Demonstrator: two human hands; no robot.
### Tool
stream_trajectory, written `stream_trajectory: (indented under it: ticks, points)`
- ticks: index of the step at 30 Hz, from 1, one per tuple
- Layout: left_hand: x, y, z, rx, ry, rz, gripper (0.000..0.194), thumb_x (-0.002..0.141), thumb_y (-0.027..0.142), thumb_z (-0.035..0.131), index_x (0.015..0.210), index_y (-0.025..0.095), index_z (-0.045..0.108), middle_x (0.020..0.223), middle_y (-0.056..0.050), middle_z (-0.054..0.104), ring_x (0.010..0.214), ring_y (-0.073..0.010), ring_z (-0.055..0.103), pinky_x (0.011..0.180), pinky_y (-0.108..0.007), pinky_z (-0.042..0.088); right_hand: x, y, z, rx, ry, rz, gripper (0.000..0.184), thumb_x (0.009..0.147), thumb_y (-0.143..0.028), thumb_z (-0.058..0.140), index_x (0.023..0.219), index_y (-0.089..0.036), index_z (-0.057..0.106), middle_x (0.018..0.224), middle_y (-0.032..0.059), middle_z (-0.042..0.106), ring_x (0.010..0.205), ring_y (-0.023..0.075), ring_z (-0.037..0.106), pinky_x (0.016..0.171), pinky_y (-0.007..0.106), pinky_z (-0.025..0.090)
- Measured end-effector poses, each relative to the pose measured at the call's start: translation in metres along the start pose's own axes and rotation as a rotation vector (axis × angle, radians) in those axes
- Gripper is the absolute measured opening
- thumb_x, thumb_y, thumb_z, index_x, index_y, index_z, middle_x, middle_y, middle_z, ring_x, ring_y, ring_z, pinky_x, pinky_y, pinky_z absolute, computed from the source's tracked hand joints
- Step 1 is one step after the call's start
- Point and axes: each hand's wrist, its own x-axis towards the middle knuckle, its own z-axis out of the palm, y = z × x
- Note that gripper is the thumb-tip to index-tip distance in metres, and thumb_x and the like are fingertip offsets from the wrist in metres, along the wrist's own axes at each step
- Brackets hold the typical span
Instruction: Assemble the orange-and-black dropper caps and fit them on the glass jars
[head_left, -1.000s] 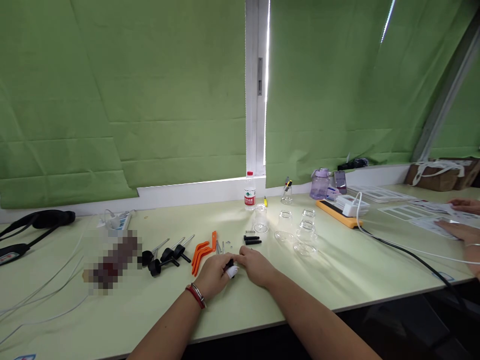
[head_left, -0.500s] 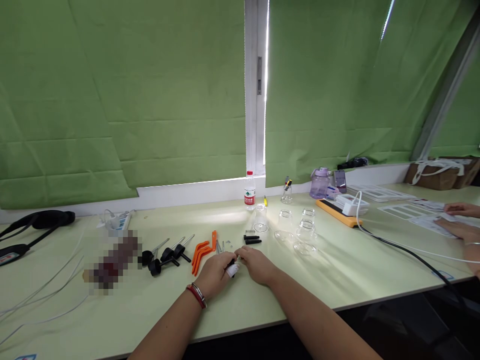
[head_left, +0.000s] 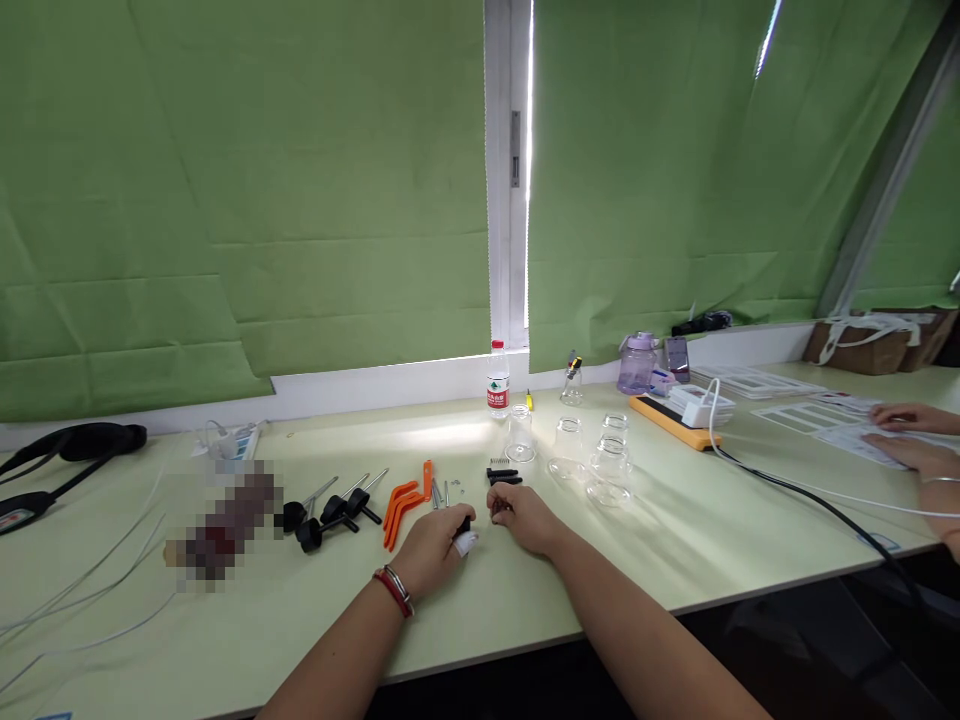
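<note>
My left hand (head_left: 431,548) is closed around a small black part (head_left: 466,525), most of it hidden by the fingers; a white wrap covers one fingertip. To its right, apart from it, my right hand (head_left: 527,518) has its fingers curled into a pinch, and whatever lies between them is too small to make out. Just beyond the right hand are black cylindrical pieces (head_left: 502,474) and a coil spring (head_left: 499,461). Orange bent handles (head_left: 403,508) and thin metal rods (head_left: 438,492) lie beyond my left hand. Farther left are black round pieces with metal shafts (head_left: 334,510).
Upturned clear glass jars (head_left: 520,440) stand right of centre, near a water bottle (head_left: 498,385). An orange-edged power strip (head_left: 675,424) trails cables. A blurred object (head_left: 225,530) lies left. Another person's hands (head_left: 911,440) rest on papers at far right.
My right hand has drawn away to the right from the black part in my left hand, leaving a gap between the hands. My left hand stays almost in place.
</note>
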Motion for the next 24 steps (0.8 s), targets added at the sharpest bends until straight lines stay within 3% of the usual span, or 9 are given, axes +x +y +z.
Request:
stream_trajectory:
  ticks: [9, 24]
  points:
    - [0.0004, -0.0056, 0.0043, -0.058, -0.02, -0.052, 0.033, 0.08, 0.026, 0.05, 0.112, 0.023, 0.047, 0.082, -0.002, 0.062, 0.072, -0.0176, 0.056, 0.064, -0.026, 0.04, -0.0017, -0.0023, -0.0001, -0.052, -0.005, -0.015, 0.021, 0.068, -0.005, 0.049, 0.081, -0.019, 0.058, 0.076, -0.0012, 0.061, 0.07, 0.0124, 0.053, 0.066, 0.023, 0.04]
    - [0.0008, -0.0065, 0.003, -0.198, -0.007, -0.054, 0.015, 0.075, 0.024, 0.057, 0.089, 0.02, 0.056, 0.076, 0.0, 0.062, 0.068, -0.0139, 0.053, 0.062, -0.024, 0.04, -0.0024, -0.0034, 0.0006, -0.103, -0.014, -0.047, 0.024, 0.069, -0.003, 0.047, 0.083, -0.018, 0.059, 0.076, -0.0009, 0.061, 0.068, 0.0118, 0.052, 0.064, 0.022, 0.039]
